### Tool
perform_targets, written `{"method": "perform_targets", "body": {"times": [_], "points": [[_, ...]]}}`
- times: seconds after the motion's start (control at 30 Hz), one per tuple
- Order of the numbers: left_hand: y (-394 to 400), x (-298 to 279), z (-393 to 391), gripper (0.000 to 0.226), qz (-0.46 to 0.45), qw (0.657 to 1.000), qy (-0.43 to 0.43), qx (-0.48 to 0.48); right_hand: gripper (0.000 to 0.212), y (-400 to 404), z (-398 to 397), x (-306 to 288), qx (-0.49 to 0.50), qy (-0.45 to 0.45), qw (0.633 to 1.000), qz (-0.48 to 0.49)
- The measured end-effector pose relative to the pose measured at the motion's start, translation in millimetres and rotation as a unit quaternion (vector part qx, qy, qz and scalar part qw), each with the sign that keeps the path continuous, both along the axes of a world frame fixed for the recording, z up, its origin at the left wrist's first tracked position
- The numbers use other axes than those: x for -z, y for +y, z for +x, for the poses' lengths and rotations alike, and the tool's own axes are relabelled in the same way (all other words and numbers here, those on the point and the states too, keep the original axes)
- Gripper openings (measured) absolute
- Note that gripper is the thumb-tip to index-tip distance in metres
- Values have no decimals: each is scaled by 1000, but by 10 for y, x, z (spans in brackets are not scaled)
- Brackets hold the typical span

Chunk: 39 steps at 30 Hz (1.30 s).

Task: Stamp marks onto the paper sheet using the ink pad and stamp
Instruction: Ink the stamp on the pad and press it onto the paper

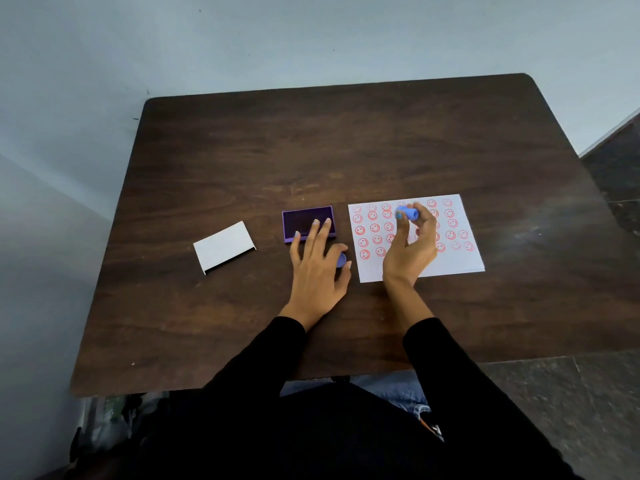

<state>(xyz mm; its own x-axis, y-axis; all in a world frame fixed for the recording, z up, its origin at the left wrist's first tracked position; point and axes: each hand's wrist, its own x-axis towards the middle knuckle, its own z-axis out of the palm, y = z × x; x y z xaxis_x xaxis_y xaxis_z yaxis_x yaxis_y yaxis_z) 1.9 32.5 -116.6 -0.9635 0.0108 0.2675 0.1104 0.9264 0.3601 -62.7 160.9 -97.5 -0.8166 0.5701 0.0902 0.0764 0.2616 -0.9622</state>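
Nearest you, both black sleeves (460, 375) reach out over the dark wood table (242, 161). Your left hand (317, 268) rests on the tabletop with its fingers spread, the fingertips lying over the near edge of the ink pad (306, 220), while thumb and forefinger pinch a small blue cap (341, 260). Your right hand (410, 251) is raised over the paper sheet (464, 251), its fingertips closed around the blue stamp (408, 213), which lies tilted on its side above the top rows of marks. The sheet sits right of the pad, covered with rows of red smiley faces, some crisp, some faint. The pad is an open purple tray with a dark inked face. Well to the left lies a white lid (223, 245), apart from everything else. Beyond the table stands a pale blue-grey wall (311, 39); dark speckled floor (613, 181) shows at right.
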Motion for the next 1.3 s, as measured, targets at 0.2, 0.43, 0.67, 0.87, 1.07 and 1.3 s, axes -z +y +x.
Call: {"method": "perform_targets", "body": {"times": [0.2, 0.43, 0.67, 0.87, 1.07, 1.3], "points": [[-47, -100, -317, 78, -95, 984, -139, 58, 33, 14, -49, 98, -31, -26, 999, 29], [-69, -191, -688, 78, -131, 970, -197, 51, 32, -26, -262, 45, -80, -26, 995, 61], [-97, -229, -854, 83, -141, 962, -229, 43, 36, -46, -43, 153, -91, -21, 996, 16], [-95, -213, -850, 84, -151, 964, -217, 43, 29, -40, 96, 182, -137, 25, 986, 88], [-82, -192, -846, 78, -167, 961, -216, 35, 22, -47, 144, 159, -165, 45, 976, 137], [-73, -184, -833, 74, -163, 963, -211, 30, 21, -56, 152, 165, -175, 40, 970, 162]]}}
